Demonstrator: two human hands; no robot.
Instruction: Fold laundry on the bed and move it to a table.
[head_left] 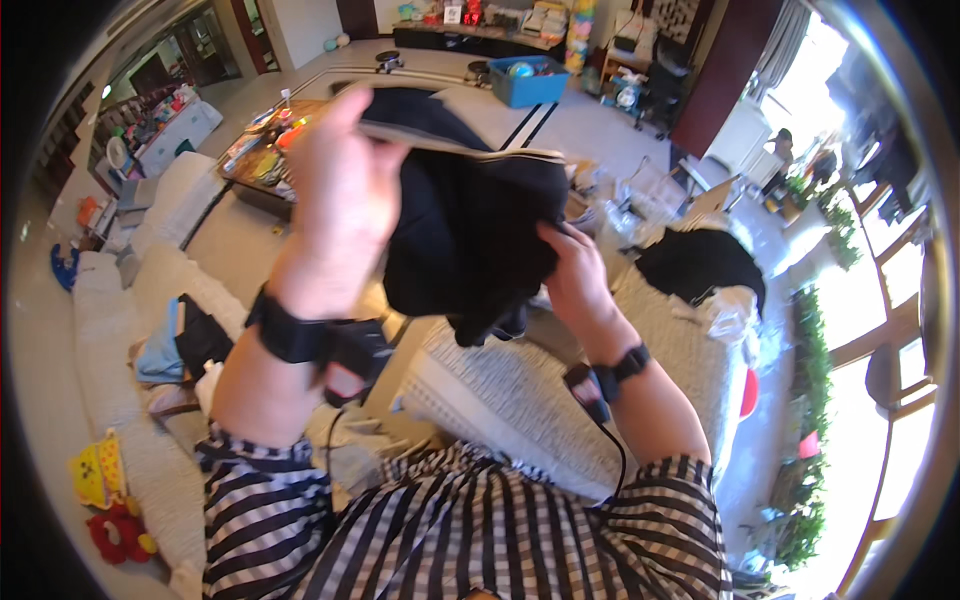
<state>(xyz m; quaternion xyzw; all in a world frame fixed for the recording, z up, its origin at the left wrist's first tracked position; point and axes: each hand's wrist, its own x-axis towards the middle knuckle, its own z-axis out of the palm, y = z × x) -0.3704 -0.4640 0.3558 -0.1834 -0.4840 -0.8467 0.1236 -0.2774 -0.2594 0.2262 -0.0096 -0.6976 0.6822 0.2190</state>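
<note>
Both my hands hold up a black garment (465,225) in front of me. It has a pale-edged opening along its top, and its lower end hangs bunched; the kind of garment is not clear. My left hand (345,185) grips the upper left of that edge, thumb uppermost, a little blurred by motion. Lower on the right side, my right hand (575,270) pinches the cloth between thumb and fingers. Each wrist wears a black strap with a small device and a cable. Beneath the garment lies a light ribbed sofa cover (500,385).
A second black cloth (705,262) lies on the right-hand sofa beside clear plastic bags (735,312). Folded blue and black clothes (185,340) rest on the left sofa. Further off stand a cluttered low table (262,150) and a blue bin (528,85). Plants (810,400) line the windows.
</note>
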